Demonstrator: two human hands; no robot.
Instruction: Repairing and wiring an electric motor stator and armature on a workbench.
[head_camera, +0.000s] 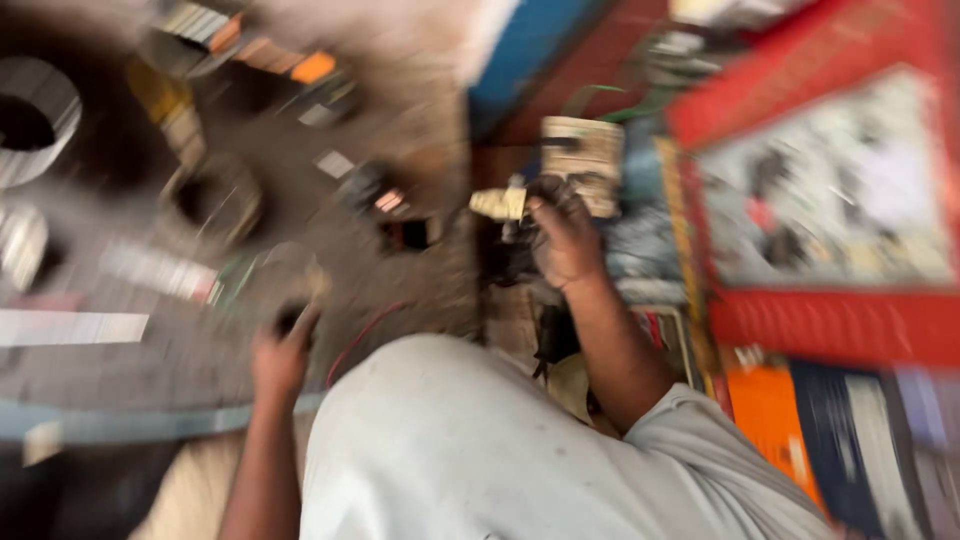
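Grimy and blurred by motion, the right hand (565, 240) sits just right of centre, its fingers curled shut around a small pale brass-coloured part (500, 204) that sticks out at 9 o'clock from the knuckles. At 12 o'clock from that hand, just beside it, stands a tan boxy block (585, 160); whether the 2 touch cannot be told. The left hand (282, 355) lies at 8 o'clock from the right one, well apart, fingers closed over a small dark object (292, 318) too smeared to name. Both forearms run down to a pale grey shirt (450, 450) filling the bottom middle.

Out at 9 o'clock from the hands spreads a dark grey tabletop (300, 200), strewn with metal bits. A dark ring (212, 200) rests at 11 o'clock from the left hand, and a shiny metal ring (35, 120) sits at the far left edge. At 3 o'clock from the right hand is a red tray (830, 325) holding mixed small pieces, with an orange box (765, 415) below it at 5 o'clock.
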